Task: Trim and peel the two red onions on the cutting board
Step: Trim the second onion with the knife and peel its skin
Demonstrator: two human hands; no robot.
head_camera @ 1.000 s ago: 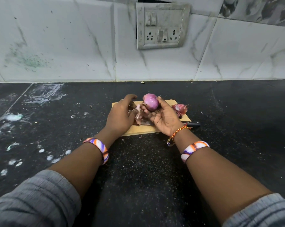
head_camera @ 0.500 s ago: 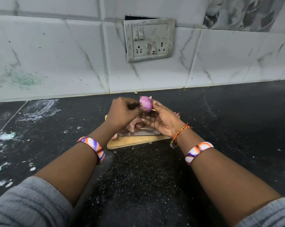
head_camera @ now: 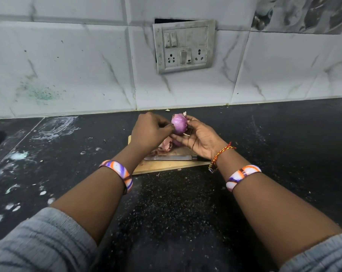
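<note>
Both hands had lifted the onion [head_camera: 179, 123] higher above the cutting board [head_camera: 166, 165]. Right hand [head_camera: 201, 138] cradled it in curled fingers; left hand [head_camera: 149, 132] pinched its skin. Knife [head_camera: 172, 158] and peelings [head_camera: 165, 145] lay on the board.

Glossy purple onion [head_camera: 178, 123] — mostly peeled, aloft above the wooden cutting board [head_camera: 162, 165] — between both hands.

Grey ribbed sleeves [head_camera: 38, 244] pushed up; orange-purple-white bangle [head_camera: 118, 172] each wrist; red-yellow thread [head_camera: 221, 154] on right wrist.
</note>
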